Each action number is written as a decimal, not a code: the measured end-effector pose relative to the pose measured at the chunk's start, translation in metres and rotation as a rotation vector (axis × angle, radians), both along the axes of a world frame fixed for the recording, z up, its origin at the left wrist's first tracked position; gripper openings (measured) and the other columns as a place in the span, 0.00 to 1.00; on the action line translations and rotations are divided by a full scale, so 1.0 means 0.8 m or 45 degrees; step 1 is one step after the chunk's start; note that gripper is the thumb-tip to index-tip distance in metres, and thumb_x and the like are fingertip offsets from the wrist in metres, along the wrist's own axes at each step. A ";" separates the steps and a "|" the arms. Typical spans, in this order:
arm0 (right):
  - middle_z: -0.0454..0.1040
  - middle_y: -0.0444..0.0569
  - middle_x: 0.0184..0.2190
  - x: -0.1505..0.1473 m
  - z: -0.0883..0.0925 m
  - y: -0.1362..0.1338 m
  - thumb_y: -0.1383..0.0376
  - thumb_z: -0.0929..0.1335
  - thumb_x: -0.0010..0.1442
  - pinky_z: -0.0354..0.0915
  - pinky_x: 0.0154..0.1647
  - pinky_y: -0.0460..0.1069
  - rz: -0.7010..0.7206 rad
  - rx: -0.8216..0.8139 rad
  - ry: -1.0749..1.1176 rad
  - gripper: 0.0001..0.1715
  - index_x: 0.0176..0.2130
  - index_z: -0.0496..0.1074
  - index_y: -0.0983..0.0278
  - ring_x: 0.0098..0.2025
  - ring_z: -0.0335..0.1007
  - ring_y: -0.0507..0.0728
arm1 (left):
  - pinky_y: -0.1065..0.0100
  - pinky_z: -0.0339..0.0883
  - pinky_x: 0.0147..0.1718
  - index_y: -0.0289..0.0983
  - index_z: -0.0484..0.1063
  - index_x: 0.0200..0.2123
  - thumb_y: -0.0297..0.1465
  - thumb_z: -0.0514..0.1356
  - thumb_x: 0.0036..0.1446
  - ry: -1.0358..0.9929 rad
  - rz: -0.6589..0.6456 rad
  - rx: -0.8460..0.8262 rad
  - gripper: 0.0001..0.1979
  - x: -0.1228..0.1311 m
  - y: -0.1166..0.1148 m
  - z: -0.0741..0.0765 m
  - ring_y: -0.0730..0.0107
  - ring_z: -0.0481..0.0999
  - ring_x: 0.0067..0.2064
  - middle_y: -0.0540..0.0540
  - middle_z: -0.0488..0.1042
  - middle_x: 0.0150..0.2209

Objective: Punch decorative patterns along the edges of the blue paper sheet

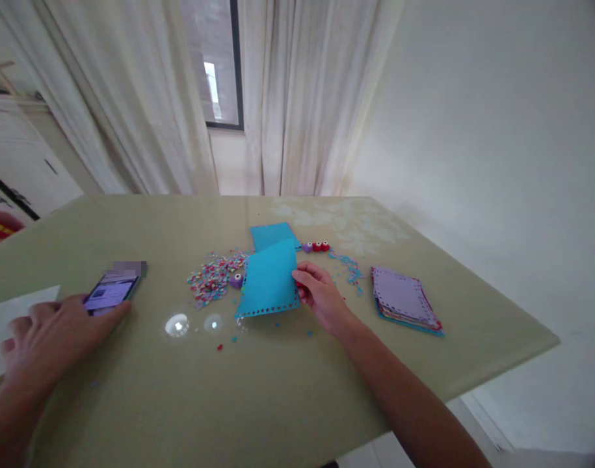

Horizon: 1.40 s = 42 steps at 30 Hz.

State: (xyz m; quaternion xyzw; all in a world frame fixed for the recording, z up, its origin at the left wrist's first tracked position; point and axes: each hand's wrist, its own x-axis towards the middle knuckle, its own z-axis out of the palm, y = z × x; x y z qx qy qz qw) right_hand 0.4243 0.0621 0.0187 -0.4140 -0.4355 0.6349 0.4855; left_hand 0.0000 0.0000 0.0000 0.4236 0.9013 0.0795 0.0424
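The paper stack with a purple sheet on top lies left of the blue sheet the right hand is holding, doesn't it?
Not left: the head view shows the paper stack with a purple sheet on top lying to the right of the blue sheet the right hand is holding.

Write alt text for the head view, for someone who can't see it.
A person's right hand holds a blue paper sheet with holes punched along its near edge over a table; the left hand touches a phone. Confetti lies left of the sheet, more blue paper behind it, and a paper stack to the right.
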 end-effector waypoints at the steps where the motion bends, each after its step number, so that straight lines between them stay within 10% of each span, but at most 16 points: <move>1: 0.66 0.37 0.23 0.000 0.000 0.000 0.51 0.81 0.47 0.51 0.22 0.46 -0.002 -0.003 0.016 0.23 0.32 0.72 0.60 0.23 0.59 0.49 | 0.25 0.58 0.61 0.19 0.62 0.69 0.63 0.52 0.59 0.024 -0.015 0.009 0.55 0.009 0.001 0.005 0.04 0.56 0.71 0.06 0.56 0.70; 5: 0.66 0.37 0.24 0.000 0.002 -0.002 0.51 0.82 0.47 0.53 0.23 0.46 0.012 -0.016 0.095 0.25 0.34 0.72 0.60 0.24 0.59 0.49 | 0.31 0.62 0.62 0.27 0.64 0.70 0.63 0.52 0.61 0.079 -0.220 0.262 0.51 0.075 0.000 0.039 0.16 0.63 0.70 0.15 0.62 0.71; 8: 0.66 0.37 0.25 0.000 0.005 -0.004 0.51 0.82 0.49 0.55 0.25 0.45 0.041 0.005 0.159 0.25 0.35 0.72 0.59 0.25 0.60 0.49 | 0.50 0.74 0.49 0.37 0.82 0.49 0.66 0.54 0.59 -0.495 -0.528 0.290 0.40 0.144 -0.004 0.058 0.40 0.84 0.48 0.32 0.84 0.49; 12: 0.65 0.37 0.26 -0.002 0.005 -0.007 0.49 0.82 0.49 0.58 0.28 0.46 0.036 0.024 0.224 0.27 0.36 0.70 0.58 0.25 0.60 0.50 | 0.60 0.70 0.27 0.41 0.83 0.29 0.68 0.55 0.57 -1.303 -0.828 0.021 0.37 0.232 -0.012 0.053 0.49 0.83 0.33 0.37 0.84 0.32; 17: 0.66 0.38 0.26 -0.005 0.003 -0.009 0.49 0.82 0.51 0.57 0.29 0.48 0.104 0.071 0.223 0.24 0.35 0.72 0.58 0.26 0.59 0.51 | 0.61 0.72 0.32 0.42 0.81 0.29 0.57 0.69 0.50 -1.468 -0.690 0.594 0.24 0.301 -0.008 0.042 0.56 0.79 0.32 0.43 0.83 0.31; 22: 0.75 0.43 0.31 -0.007 0.009 -0.014 0.47 0.81 0.53 0.56 0.28 0.48 0.144 0.073 0.183 0.23 0.38 0.77 0.58 0.26 0.61 0.50 | 0.63 0.70 0.33 0.40 0.78 0.24 0.57 0.69 0.50 -1.459 -0.390 0.802 0.25 0.302 0.000 0.029 0.61 0.76 0.30 0.44 0.81 0.27; 31: 0.79 0.44 0.36 0.025 0.018 0.009 0.52 0.82 0.53 0.62 0.31 0.48 -0.246 0.324 -0.054 0.20 0.40 0.78 0.58 0.31 0.64 0.52 | 0.65 0.69 0.24 0.41 0.75 0.19 0.56 0.67 0.55 -1.235 -0.468 0.728 0.26 0.260 0.002 0.019 0.63 0.75 0.22 0.46 0.75 0.19; 42: 0.83 0.50 0.41 0.094 -0.014 0.062 0.51 0.79 0.54 0.69 0.44 0.53 -0.281 0.396 -0.559 0.24 0.47 0.81 0.59 0.41 0.75 0.59 | 0.58 0.80 0.40 0.40 0.86 0.37 0.55 0.72 0.50 -1.352 -0.403 0.786 0.24 0.250 0.005 0.022 0.51 0.87 0.38 0.40 0.88 0.36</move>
